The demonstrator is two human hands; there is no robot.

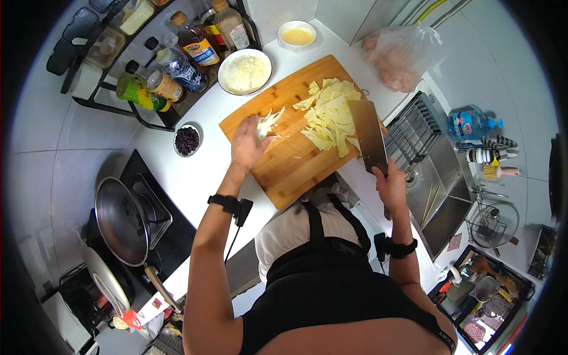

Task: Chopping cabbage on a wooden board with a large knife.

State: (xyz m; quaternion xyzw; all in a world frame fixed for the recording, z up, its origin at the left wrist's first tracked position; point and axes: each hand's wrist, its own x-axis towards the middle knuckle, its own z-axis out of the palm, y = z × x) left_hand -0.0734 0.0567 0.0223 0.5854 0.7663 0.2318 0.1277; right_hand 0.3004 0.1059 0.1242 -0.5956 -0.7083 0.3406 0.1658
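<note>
A wooden cutting board [284, 173] lies on the white counter before me. My left hand [248, 144] rests at its left side, thumb apart from the fingers, against a small heap of pale shreds [268, 124]. What the shreds are, I cannot tell. My right hand [392, 184] grips the handle of a cleaver [367, 128] at the board's right edge. Its broad blade points away from me and partly overlaps a pile of torn, pale green cabbage leaves [330, 113]. Past the board's far left edge stands a white bowl [245, 72] of finely chopped pale food.
A small bowl of dark pieces [187, 140] sits left, near a wok [122, 222] on the cooktop. Bottles [195, 44] fill a corner rack. A bowl of yellow liquid [297, 34] and a bag of eggs [392, 57] stand behind. The sink [448, 195] is at right.
</note>
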